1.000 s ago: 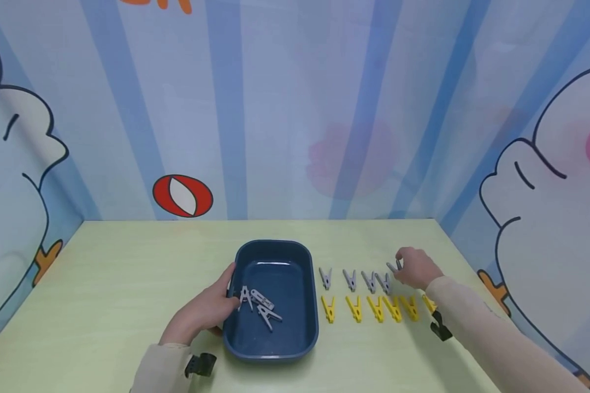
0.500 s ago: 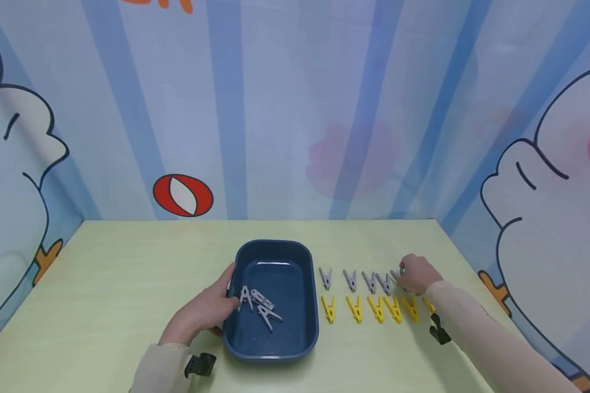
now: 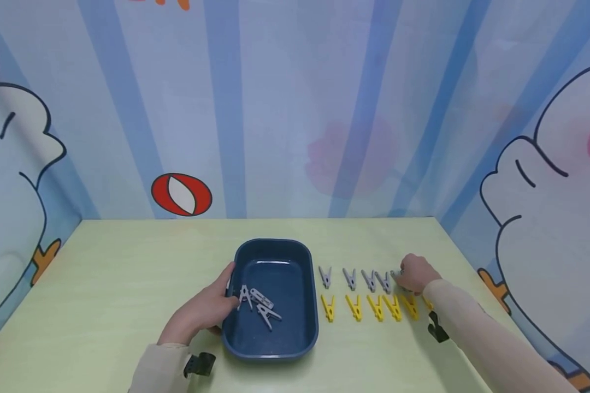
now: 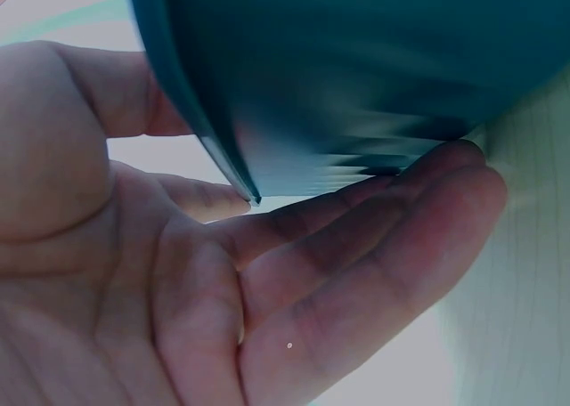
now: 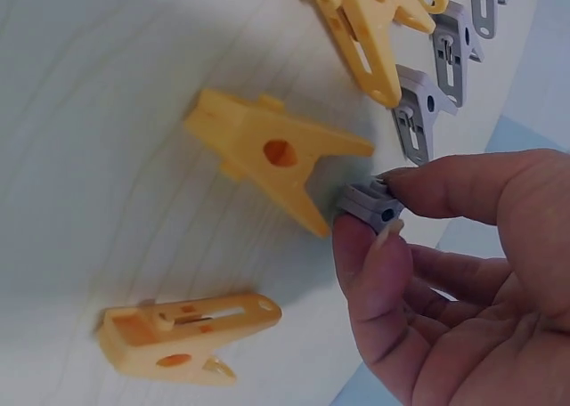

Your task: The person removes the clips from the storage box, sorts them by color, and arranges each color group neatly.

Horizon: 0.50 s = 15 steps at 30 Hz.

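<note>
My left hand [image 3: 202,312] holds a dark blue plastic tub [image 3: 270,356] by its left side. Its thumb goes over the rim and the fingers lie against the outer wall in the left wrist view. Inside the tub lie 3 grey clothespins [image 3: 267,315]. Out to the right, my right hand [image 3: 419,274] pinches a grey clothespin [image 5: 370,203] between thumb and fingers, low over the table. The fingers partly hide this clothespin. It is at the right end of a row of grey clothespins [image 3: 350,279]. Just in front runs a row of yellow clothespins [image 3: 356,308].
The pale yellow-green table [image 3: 142,262] backs onto a printed blue-striped curtain [image 3: 285,109], which also closes off both sides. Closest to the right fingers in the right wrist view is one yellow clothespin [image 5: 245,148]. The right sleeve [image 3: 482,322] covers part of the yellow row's end.
My right hand has come down with the grey clothespin, slightly to the right, to the end of the grey row. During the last half second it has hardly moved. The left hand and tub stay put.
</note>
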Each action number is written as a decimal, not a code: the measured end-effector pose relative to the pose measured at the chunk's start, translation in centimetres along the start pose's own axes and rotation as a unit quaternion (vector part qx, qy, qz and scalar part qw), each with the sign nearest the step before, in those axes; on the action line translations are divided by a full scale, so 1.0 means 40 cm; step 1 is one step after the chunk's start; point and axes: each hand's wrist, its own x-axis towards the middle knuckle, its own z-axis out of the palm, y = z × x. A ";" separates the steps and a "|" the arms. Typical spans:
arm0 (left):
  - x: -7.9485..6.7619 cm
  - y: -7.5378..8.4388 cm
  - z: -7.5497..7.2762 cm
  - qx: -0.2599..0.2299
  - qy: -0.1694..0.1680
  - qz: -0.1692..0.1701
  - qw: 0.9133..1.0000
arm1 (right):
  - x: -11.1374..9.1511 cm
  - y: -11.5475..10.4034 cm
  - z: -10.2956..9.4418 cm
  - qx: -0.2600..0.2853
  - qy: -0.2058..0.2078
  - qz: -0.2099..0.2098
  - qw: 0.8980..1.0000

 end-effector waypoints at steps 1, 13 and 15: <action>0.000 -0.001 0.000 0.000 0.000 0.000 1.000 | 0.002 0.001 0.002 0.001 0.001 -0.001 1.000; 0.004 -0.006 0.002 0.003 0.000 -0.002 1.000 | 0.007 -0.010 0.010 0.009 -0.003 0.027 1.000; 0.006 -0.006 0.001 0.004 0.001 -0.003 1.000 | 0.004 -0.012 0.009 0.010 -0.002 0.025 1.000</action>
